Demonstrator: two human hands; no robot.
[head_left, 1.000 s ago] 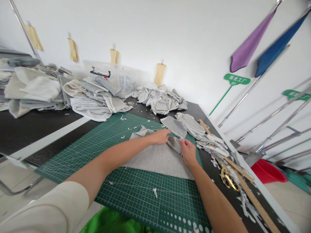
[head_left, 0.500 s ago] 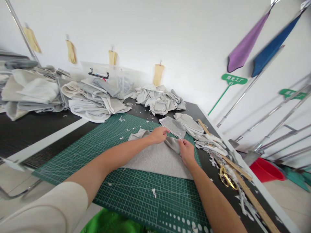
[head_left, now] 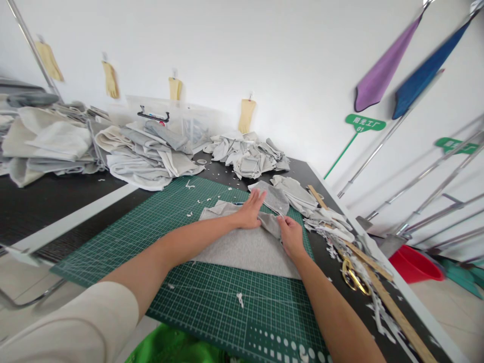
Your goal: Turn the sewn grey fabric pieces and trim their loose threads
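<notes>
A light grey cloth [head_left: 242,249] lies on the green cutting mat [head_left: 151,222], its far edge turned over in folds. My left hand [head_left: 250,207] rests on that folded edge, open, with the fingers stretched out and pointing away from me. At the cloth's right side my right hand [head_left: 290,233] pinches the edge between thumb and fingers. Just beyond my hands lies a darker grey cloth piece [head_left: 274,198], partly over the mat's far edge.
Grey and white cloth piles [head_left: 151,151] stand along the back and left. Gold-handled scissors [head_left: 353,277], a wooden ruler [head_left: 397,312] and white scraps lie at the right. Behind is a clear plastic box [head_left: 196,118]. A red bucket [head_left: 416,263] is beyond the table's right edge.
My left hand has opened from a closed pinch, its fingers now spread and laid on the cloth's far fold. My right hand has stayed in place.
</notes>
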